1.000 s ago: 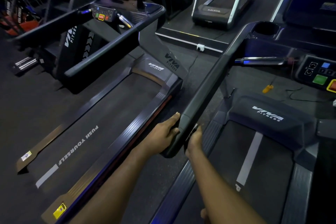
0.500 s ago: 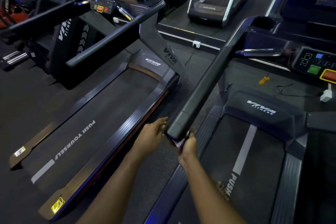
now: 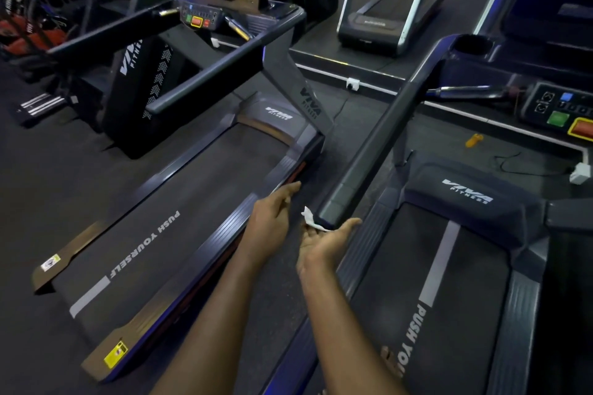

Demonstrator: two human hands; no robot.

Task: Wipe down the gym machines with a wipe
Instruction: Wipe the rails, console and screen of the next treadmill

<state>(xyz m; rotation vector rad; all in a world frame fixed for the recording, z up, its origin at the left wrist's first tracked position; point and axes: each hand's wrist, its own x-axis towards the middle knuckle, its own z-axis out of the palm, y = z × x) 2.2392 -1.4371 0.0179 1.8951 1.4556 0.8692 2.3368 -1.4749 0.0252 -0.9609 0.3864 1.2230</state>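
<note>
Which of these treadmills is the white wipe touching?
The treadmill on the right: the right hand presses the wipe against the near end of its side rail. The left treadmill and the far one have no wipe on them.

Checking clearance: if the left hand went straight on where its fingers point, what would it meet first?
Likely the neighbouring treadmill's side rail, just beyond the left hand; depth is unclear.

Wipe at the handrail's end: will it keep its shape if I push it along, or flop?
Likely floppy: the wipe sits crumpled on the right hand. Probably very light, a thin scrap; it may slip off unless pinched.
</note>
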